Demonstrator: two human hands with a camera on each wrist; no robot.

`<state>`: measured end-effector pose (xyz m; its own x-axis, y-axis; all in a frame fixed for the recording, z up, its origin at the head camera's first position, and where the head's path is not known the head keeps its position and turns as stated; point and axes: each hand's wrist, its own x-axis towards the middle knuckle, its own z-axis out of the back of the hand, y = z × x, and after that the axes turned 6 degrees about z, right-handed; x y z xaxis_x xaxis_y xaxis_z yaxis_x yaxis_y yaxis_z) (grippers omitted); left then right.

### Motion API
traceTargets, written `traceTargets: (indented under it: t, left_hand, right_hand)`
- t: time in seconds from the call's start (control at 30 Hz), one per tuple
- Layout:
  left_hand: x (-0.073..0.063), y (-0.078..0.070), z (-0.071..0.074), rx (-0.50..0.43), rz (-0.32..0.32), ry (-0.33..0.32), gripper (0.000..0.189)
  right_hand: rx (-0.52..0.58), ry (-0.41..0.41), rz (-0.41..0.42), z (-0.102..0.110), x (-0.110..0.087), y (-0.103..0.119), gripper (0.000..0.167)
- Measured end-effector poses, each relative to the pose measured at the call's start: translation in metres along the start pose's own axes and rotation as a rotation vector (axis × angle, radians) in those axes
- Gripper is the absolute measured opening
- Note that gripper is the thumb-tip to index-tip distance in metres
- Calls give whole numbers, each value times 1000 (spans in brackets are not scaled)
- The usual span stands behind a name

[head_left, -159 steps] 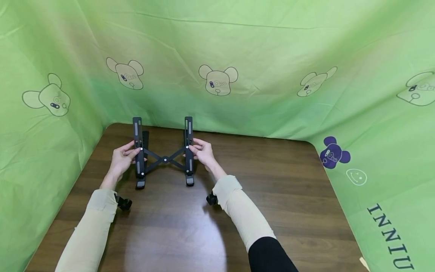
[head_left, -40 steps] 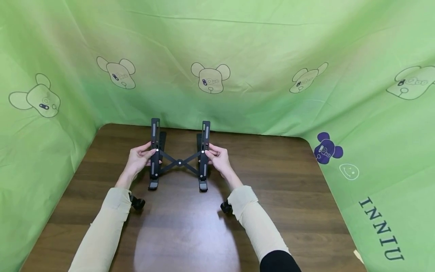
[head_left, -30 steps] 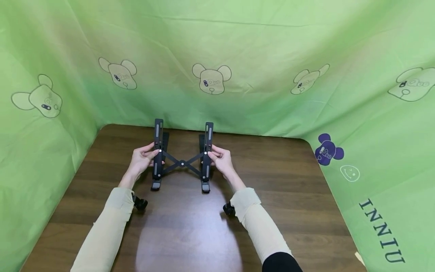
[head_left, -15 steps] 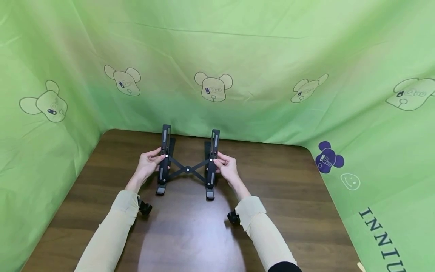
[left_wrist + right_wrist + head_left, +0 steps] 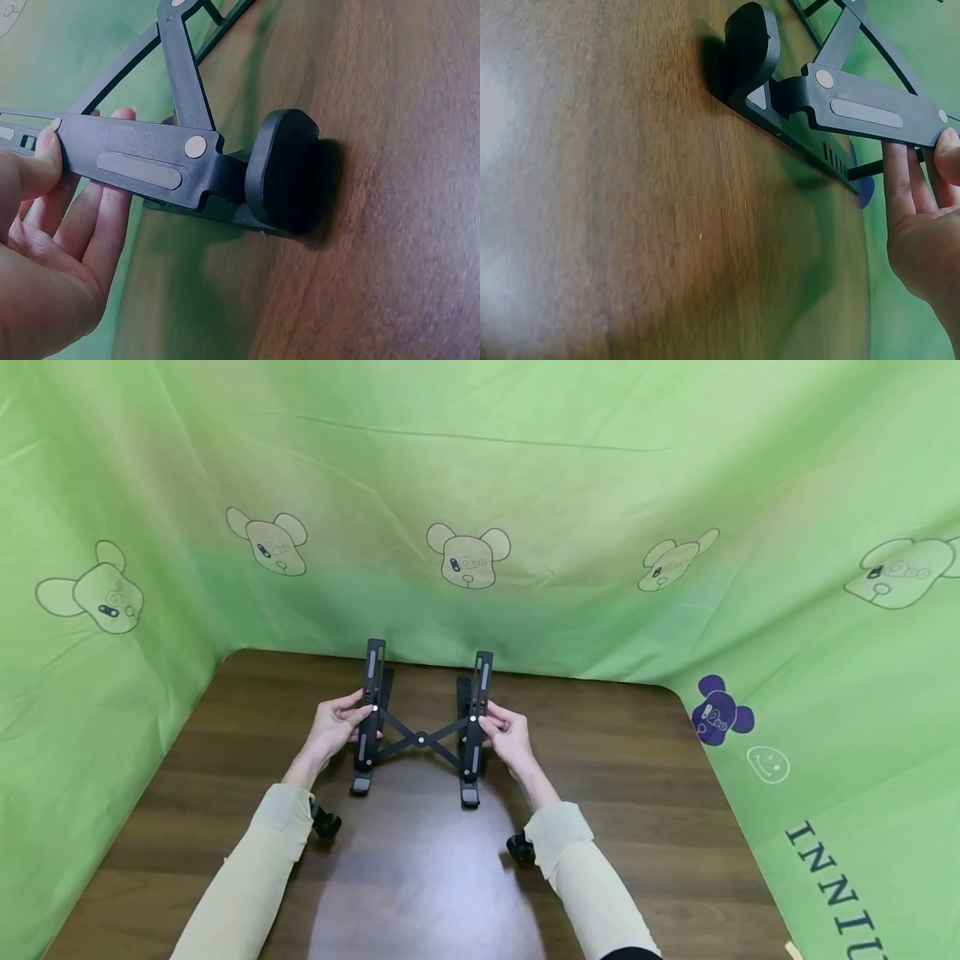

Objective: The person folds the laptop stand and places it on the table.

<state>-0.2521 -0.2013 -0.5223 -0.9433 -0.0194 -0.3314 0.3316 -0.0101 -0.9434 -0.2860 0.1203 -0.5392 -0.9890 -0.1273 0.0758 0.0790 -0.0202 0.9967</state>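
Observation:
An unfolded black laptop stand point(image 5: 422, 740) stands near the far edge of the table, its two side arms joined by an X-shaped brace. Thumb and fingers of my left hand point(image 5: 333, 727) pinch the left arm about midway along. On the opposite side, my right hand point(image 5: 510, 739) grips the right arm the same way. Seen from the left wrist, a raised front lip point(image 5: 285, 172) sits at the arm's near end, and the thumb presses by a round rivet. In the right wrist view the slotted base bar point(image 5: 810, 154) lies along the wood under the raised arm point(image 5: 870, 112).
A brown wood-grain table point(image 5: 637, 827) carries the stand. Green cloth point(image 5: 570, 460) printed with bear heads hangs around its back and sides. Black wrist cameras point(image 5: 326, 823) are strapped on below both cuffs. A small pale object point(image 5: 793, 950) shows at the right table edge.
Over these seconds the stand has shifted right along the table with both hands holding it. In the last half second it moves only slightly. The grips look the same.

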Motion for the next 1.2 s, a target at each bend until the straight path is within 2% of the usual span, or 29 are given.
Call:
traceTargets:
  t: [0.63,0.77,1.2]
  left_hand:
    - [3,-1,-14,-19,-16,33,56]
    - [3,-1,-16,-49,-13,41,55]
    - [7,2,-23,-66,9,28,53]
  right_hand:
    - [8,-47,22,15,-7,-2,47]
    - [25,-46,23,17,-8,-3,48]
    - [8,-76,-1,23,-12,-2,48]
